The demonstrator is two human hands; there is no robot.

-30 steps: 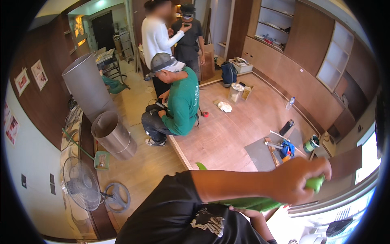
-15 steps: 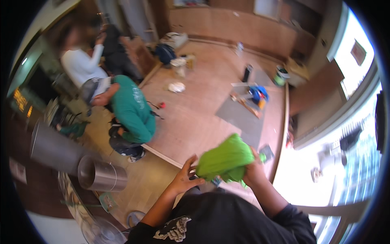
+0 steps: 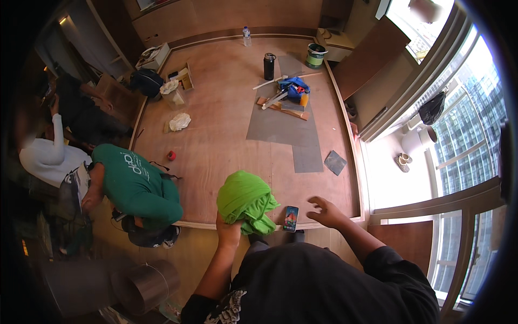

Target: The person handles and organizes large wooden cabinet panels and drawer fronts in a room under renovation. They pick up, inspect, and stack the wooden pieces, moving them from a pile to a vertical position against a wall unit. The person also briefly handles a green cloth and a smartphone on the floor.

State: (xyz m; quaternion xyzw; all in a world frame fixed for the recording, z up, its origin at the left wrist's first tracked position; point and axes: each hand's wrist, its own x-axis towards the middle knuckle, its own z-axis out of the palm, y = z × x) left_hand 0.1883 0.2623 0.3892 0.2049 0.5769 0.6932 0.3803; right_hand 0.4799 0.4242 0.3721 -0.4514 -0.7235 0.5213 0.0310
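Observation:
A bright green bundle of cloth (image 3: 247,195) rests in my left hand (image 3: 229,231), whose fingers are largely hidden behind and under it. Loose folds hang from the bundle on its right side. My right hand (image 3: 327,213) is off the cloth, fingers apart and slightly bent, with nothing in it. Between my two hands a phone (image 3: 291,217) with its screen lit lies at the near edge of the raised wooden platform (image 3: 216,156). A dark square sheet (image 3: 335,162) lies on the platform beyond my right hand.
To the left a person in a green shirt (image 3: 135,175) crouches by the platform's edge; others stand behind. On the platform are a red tape roll (image 3: 171,155), blue bag (image 3: 294,87), black bottle (image 3: 269,66) and green bucket (image 3: 315,55). Windows (image 3: 467,113) line the right.
The green cloth has moved left and now sits in my left hand alone. My right hand has let go and opened to the right. The view has turned right, and the phone is now uncovered.

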